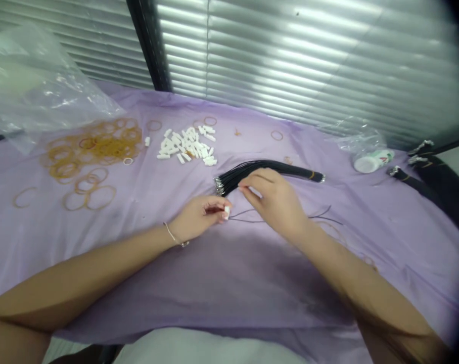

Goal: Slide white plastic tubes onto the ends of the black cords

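My left hand point(199, 216) pinches a small white tube point(226, 213) at the end of a thin black cord point(252, 220). My right hand point(271, 202) is just to its right, with a white piece point(255, 192) showing between its fingers, partly hidden. Both hands are right by a bundle of black cords point(269, 172), which lies just beyond them. Its metal clasps point(219, 186) sit at the left end, and a rubber band point(312, 175) binds the right end. The thin cord runs on under my right hand toward the right.
A pile of white tubes point(186, 145) and a heap of tan rubber bands point(95, 144) lie on the purple cloth point(229, 273). A plastic bag point(36, 81) is at far left, a bottle point(373, 161) at right, black cord bundles point(442, 182) at the right edge, window blinds behind.
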### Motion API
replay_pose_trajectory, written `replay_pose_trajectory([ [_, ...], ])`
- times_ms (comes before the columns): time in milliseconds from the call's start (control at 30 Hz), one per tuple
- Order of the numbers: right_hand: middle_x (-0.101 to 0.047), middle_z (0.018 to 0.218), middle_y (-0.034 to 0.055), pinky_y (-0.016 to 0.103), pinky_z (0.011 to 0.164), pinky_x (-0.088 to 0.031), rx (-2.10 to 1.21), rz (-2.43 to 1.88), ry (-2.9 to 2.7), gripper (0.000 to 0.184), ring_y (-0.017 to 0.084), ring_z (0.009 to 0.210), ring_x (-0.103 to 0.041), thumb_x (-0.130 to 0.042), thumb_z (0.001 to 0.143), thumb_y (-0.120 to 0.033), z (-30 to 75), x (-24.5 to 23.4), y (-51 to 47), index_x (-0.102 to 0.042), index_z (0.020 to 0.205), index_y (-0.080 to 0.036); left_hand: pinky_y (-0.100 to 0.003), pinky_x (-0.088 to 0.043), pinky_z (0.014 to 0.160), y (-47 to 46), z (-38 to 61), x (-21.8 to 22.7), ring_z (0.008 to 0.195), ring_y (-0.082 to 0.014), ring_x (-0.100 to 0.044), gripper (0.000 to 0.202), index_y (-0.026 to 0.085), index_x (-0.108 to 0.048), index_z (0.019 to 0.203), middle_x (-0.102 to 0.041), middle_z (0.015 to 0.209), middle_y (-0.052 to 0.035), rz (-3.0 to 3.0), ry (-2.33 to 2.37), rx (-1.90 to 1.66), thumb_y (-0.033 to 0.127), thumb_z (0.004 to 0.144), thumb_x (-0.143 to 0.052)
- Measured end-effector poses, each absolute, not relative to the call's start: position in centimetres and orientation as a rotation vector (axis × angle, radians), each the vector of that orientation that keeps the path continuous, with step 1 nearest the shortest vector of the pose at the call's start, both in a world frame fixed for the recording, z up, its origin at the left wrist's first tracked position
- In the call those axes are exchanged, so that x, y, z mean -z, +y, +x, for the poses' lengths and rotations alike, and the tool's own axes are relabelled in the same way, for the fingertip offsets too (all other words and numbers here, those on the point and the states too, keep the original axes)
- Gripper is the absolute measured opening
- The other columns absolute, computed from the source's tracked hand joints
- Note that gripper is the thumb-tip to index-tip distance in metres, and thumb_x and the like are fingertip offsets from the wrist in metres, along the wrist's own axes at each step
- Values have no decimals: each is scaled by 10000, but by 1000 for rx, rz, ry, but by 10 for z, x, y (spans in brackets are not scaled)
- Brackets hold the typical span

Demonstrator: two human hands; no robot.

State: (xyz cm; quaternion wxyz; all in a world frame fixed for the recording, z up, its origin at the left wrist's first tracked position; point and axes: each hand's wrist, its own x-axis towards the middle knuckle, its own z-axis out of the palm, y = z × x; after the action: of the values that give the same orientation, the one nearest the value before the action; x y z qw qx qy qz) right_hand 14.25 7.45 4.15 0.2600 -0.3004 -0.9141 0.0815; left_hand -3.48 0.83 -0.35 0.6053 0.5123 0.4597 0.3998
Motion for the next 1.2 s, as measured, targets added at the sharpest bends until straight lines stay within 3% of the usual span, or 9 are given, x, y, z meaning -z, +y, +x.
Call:
replay_pose_trajectory([
  [167,-637,870,89,355,793,-430,-388,-682,-2597,69,208,841,-559,-608,804,-154,126,-16,126,-668,835,-139,-223,-423,685,3,-37,2,711,-115,-548,140,143,-696,812,-644,743,-16,1287,1053,-908,101,696,-630],
  [367,-648,860,50,304,781,-438,-519,-616,-2527,74,161,825,-560,-570,841,-183,129,-12,120,-631,802,-165,-249,-480,646,7,-38,7,665,-116,-572,191,132,-651,894,-630,740,-22,1119,1002,-958,182,710,-657],
  [500,-642,828,26,240,714,-446,-859,-689,-2364,80,124,770,-577,-548,841,-178,141,-30,102,-627,833,-166,-243,-496,634,13,-41,9,680,-113,-580,217,145,-637,913,-614,753,-12,993,970,-1032,246,725,-678],
  [667,-640,764,10,212,632,-434,-1228,-854,-2274,80,101,673,-555,-578,780,-166,147,-46,90,-653,797,-145,-239,-495,627,17,-42,9,682,-115,-598,219,160,-670,914,-643,778,-20,837,944,-1146,211,705,-711],
  [1000,-623,659,-5,203,552,-395,-1296,-1086,-2259,83,101,604,-538,-574,711,-138,145,-46,78,-657,699,-135,-238,-501,605,17,-41,7,670,-123,-608,204,156,-689,881,-675,747,-26,798,973,-1160,177,683,-733],
  [1200,-627,724,3,205,630,-412,-973,-940,-2195,100,95,678,-540,-571,745,-117,145,-51,74,-664,720,-142,-234,-509,604,17,-40,10,681,-120,-600,189,156,-675,886,-663,765,-18,872,977,-1183,164,702,-717],
])
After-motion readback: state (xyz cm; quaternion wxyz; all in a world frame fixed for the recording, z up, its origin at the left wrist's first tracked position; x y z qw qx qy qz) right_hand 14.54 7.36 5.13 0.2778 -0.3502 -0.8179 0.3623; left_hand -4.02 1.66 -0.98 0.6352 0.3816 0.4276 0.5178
